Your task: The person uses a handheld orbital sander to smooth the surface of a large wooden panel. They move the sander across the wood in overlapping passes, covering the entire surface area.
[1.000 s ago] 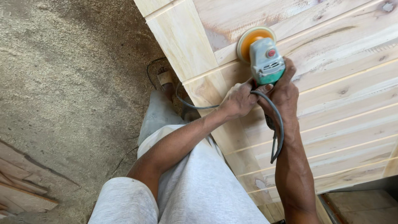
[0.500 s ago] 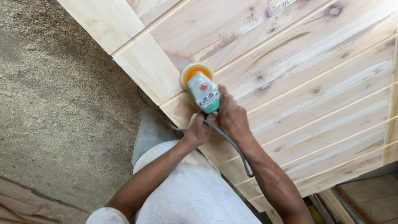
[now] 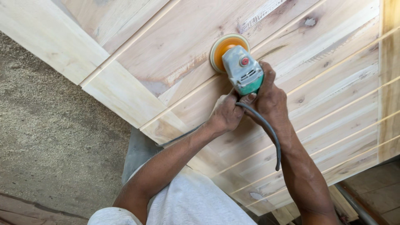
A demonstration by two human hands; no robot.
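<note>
Nearest the camera: the person's pale grey clothing (image 3: 196,208) filled the bottom of the view, with both bare forearms reaching up and away from it.

Left hand (image 3: 227,112) was curled narrow, fingers closed against the rear end of the sander, just beside the spot where the cable leaves the tool. Whether the fingertips pinched the cable itself, I could not tell.

Right hand (image 3: 268,98) was wrapped around the right side of the sander body, thumb lying along its flank, a firm closed hold.

Sander (image 3: 242,71): grey housing with a teal rear section and a small red button on top. It sat between the two hands and just beyond them, pointing away from the person. Its round orange pad (image 3: 225,48) lay flat against the wood, at the far tip of the tool.

Dark cable (image 3: 271,137) looped from the tool's rear, over the right wrist, and hung down beside the right forearm.

Under both hands and stretching well beyond them: a large pale wooden panel (image 3: 325,75), made of boards with raised thin strips running across it, knots and darker grain showing farther out.

To the left of the left arm, below the panel's edge: dusty ground (image 3: 50,150).
</note>
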